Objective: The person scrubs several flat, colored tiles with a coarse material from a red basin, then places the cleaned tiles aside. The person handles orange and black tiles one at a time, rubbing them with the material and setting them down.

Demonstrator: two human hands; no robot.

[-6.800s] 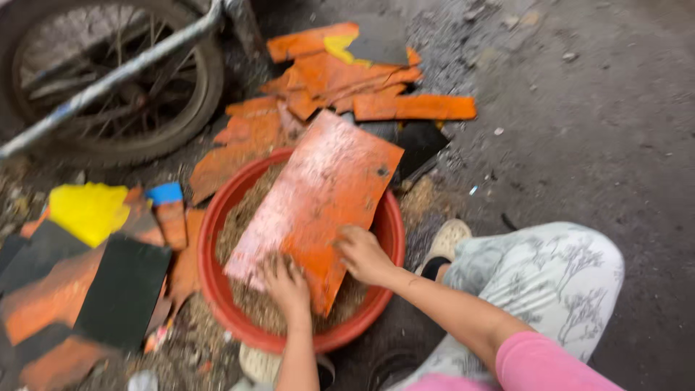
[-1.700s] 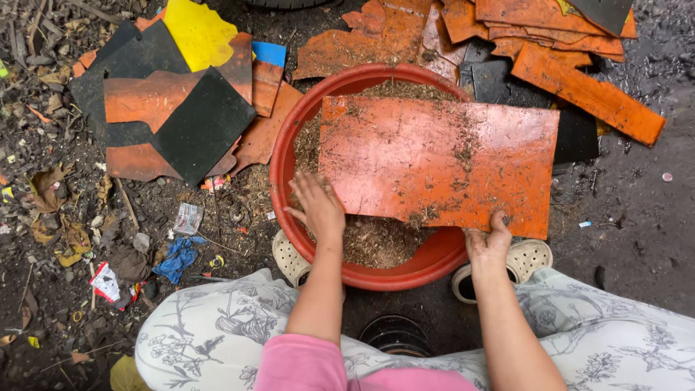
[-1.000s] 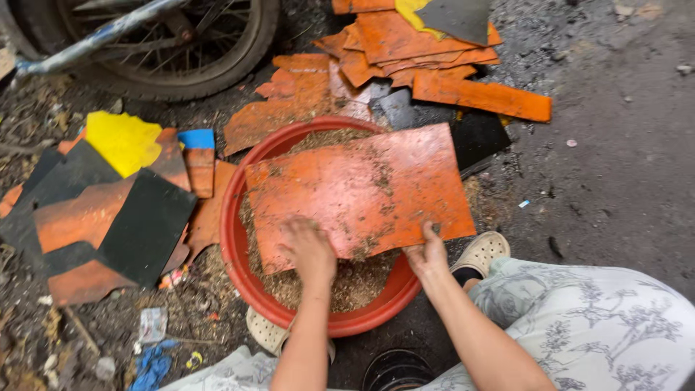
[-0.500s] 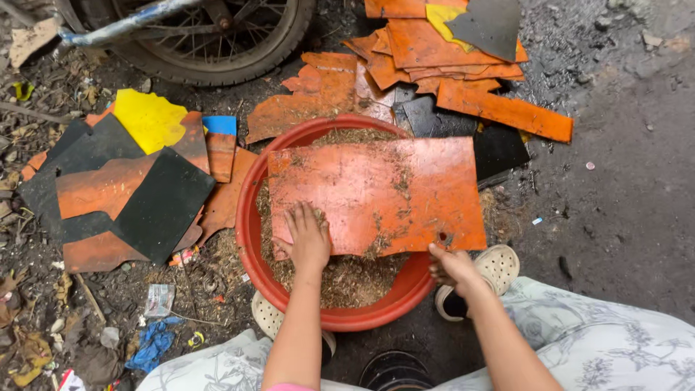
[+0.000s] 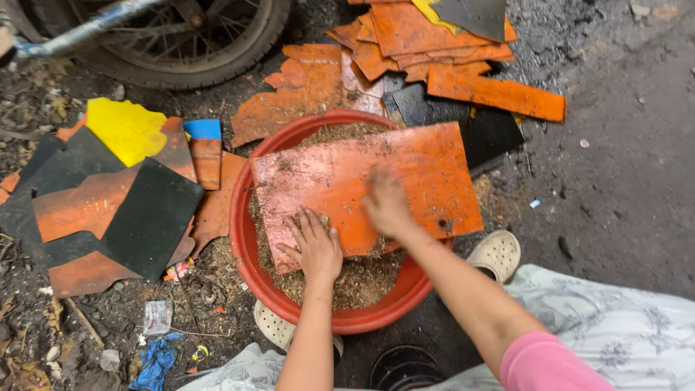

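The orange sheet lay across the red basin of sawdust, the left hand spread flat, the blurred right hand apparently open (mid-scrub, likely), calling for steady pressing.

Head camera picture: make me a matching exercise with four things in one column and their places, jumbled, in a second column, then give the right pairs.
Things:
1. orange sheet
2. wheel
3. yellow piece
4. left hand

Places:
A. top left corner, on the ground
B. lying across the red basin
C. left of the basin, on dark and orange sheets
D. on the near edge of the orange sheet, over the sawdust

Pairs: 1-B, 2-A, 3-C, 4-D
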